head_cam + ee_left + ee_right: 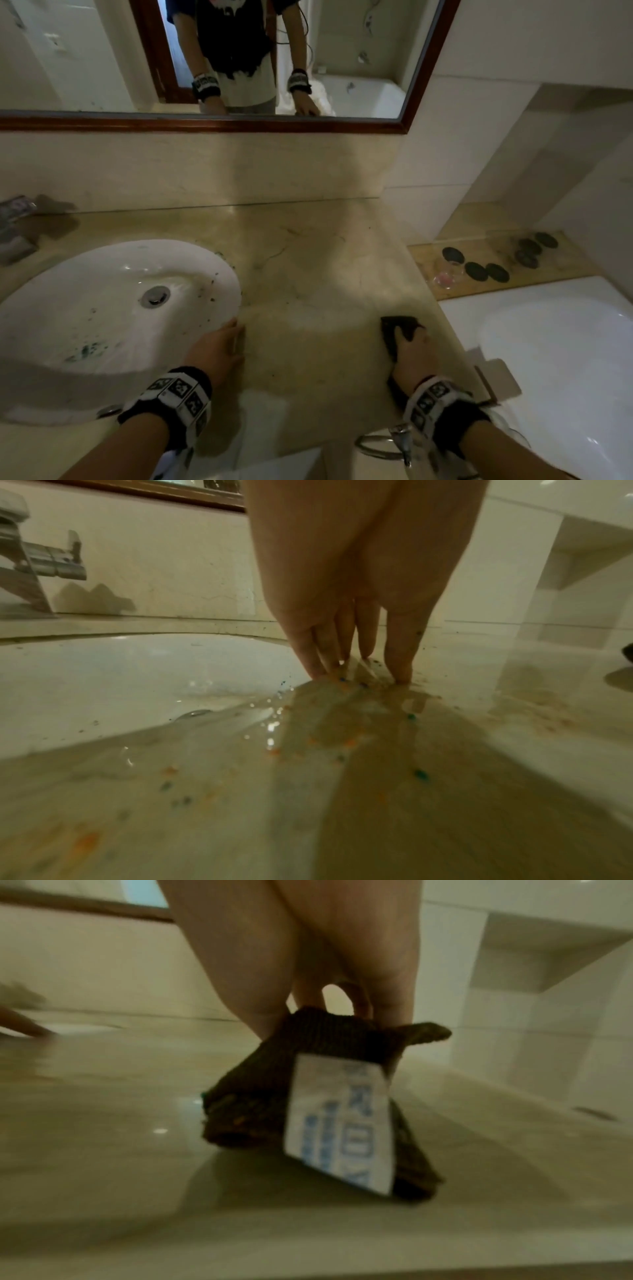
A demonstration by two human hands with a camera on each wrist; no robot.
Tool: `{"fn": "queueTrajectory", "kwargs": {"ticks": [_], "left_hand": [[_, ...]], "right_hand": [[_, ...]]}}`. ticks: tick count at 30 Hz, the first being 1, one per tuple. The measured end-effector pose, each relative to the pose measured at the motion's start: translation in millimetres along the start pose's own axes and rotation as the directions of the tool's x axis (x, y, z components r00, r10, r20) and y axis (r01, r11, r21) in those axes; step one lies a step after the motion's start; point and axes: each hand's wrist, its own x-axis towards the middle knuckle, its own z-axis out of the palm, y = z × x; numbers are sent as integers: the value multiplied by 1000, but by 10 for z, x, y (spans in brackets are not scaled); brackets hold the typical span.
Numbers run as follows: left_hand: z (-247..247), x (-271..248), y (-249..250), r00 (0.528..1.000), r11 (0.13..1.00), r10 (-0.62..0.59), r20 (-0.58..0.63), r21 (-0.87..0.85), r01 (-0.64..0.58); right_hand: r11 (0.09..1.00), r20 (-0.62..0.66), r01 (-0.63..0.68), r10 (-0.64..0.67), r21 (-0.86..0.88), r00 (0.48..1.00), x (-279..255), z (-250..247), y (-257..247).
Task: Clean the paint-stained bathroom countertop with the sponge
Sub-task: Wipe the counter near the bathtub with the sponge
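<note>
The beige stone countertop runs between a white sink and a bathtub. My right hand grips a dark sponge near the counter's right edge and holds it down on the stone. In the right wrist view the sponge is dark brown with a white and blue label. My left hand rests with straight fingers on the wet counter at the sink's right rim. Small orange and teal paint specks lie on the wet stone beneath that hand.
A framed mirror hangs above the backsplash. A soap holder sits at the far left. Right of the counter is a white bathtub, with a wooden ledge carrying dark round stones and a glass. A metal towel ring hangs below the counter's front edge.
</note>
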Motion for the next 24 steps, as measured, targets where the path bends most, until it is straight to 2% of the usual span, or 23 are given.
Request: {"fn": "queueTrajectory", "kwargs": {"ticks": [3, 6, 8, 11, 13, 19, 22, 24], "left_hand": [[-33, -28, -76, 998, 997, -48, -46, -65, 45], [-114, -86, -182, 996, 996, -45, -76, -78, 39], [-182, -127, -312, 994, 997, -52, -93, -57, 47], [-287, -205, -557, 990, 998, -62, -126, -38, 58], [-351, -278, -735, 984, 995, -94, -149, -52, 87], [-417, -399, -1066, 979, 989, -131, -155, -89, 118], [-376, -398, -982, 989, 992, -105, -100, -87, 97], [-294, -392, -883, 995, 992, -85, -43, -96, 80]], "right_hand": [[993, 58, 115, -114, -8, 992, -350, 23, -541], [978, 98, 211, -210, 0, 973, -558, 73, -1163], [967, 105, 246, -252, 63, 962, -618, 129, -1603], [925, 109, 289, -323, 246, 940, -692, 150, -2187], [891, 115, 358, -401, 278, 909, -763, 98, -2436], [793, 48, 597, -606, 121, 794, -864, -116, -2699], [765, -73, 638, -634, 87, 770, -733, -328, -2481], [762, -170, 628, -606, 156, 777, -526, -500, -2141]]}}
